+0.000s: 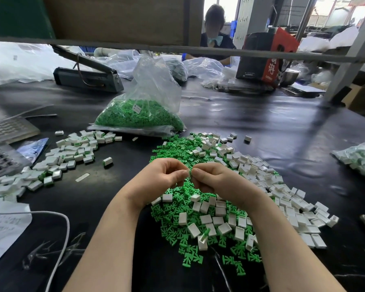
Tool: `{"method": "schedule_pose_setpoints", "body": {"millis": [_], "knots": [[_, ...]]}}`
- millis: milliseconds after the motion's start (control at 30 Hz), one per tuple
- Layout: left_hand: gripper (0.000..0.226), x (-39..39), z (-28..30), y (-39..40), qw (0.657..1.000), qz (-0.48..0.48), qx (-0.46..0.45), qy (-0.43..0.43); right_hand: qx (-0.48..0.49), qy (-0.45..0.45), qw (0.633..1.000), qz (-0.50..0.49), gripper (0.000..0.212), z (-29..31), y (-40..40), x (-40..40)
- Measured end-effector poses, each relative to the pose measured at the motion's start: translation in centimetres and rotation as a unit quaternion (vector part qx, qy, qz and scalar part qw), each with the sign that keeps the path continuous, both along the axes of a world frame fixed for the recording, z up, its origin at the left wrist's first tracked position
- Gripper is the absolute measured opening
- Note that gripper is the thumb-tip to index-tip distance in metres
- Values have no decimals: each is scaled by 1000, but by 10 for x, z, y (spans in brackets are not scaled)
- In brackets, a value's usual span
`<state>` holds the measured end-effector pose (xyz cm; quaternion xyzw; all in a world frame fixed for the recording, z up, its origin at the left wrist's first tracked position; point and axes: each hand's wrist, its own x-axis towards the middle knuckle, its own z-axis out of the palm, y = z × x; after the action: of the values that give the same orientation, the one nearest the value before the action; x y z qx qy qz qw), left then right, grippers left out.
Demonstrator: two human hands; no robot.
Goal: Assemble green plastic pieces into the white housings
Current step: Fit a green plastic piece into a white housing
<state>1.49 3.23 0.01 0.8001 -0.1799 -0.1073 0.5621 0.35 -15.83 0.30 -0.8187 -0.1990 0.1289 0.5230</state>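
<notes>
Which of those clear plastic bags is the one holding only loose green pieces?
The upright bag of green pieces, standing behind the big mixed pile. The bag at the right edge holds white housings with green showing.

glossy black worktable (261,123), grey metal shelf rail (177,50) overhead, bright daylit windows (333,11) behind, grey upright post (350,57)
</notes>
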Motion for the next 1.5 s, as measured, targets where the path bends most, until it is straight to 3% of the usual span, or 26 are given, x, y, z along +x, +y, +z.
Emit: {"method": "schedule_pose_setpoints", "body": {"millis": [133, 200, 367, 600, 667, 1100, 1500], "knots": [[5, -1, 5, -1, 999, 18, -42, -15, 49, 19, 999, -4, 37, -3, -3, 1], [6, -2, 7, -2, 997, 18, -68, -20, 109, 69, 992, -3, 36, -5, -3, 1], [25, -2, 7, -6, 991, 27, -133, -17, 285, 217, 931, 63, 46, -8, 2, 2], [14, -1, 7, -10, 987, 26, -158, -11, 368, 223, 901, 58, 38, -10, 12, -1], [5, 0, 7, -10, 989, 24, -148, -16, 382, 227, 895, 48, 34, -10, 14, -1], [12, -3, 9, -7, 992, 1, -120, -44, 362, 195, 911, 25, 35, -10, 17, -4], [7, -1, 7, -13, 987, 33, -153, -23, 365, 184, 912, 29, 40, -9, 19, -4]]}}
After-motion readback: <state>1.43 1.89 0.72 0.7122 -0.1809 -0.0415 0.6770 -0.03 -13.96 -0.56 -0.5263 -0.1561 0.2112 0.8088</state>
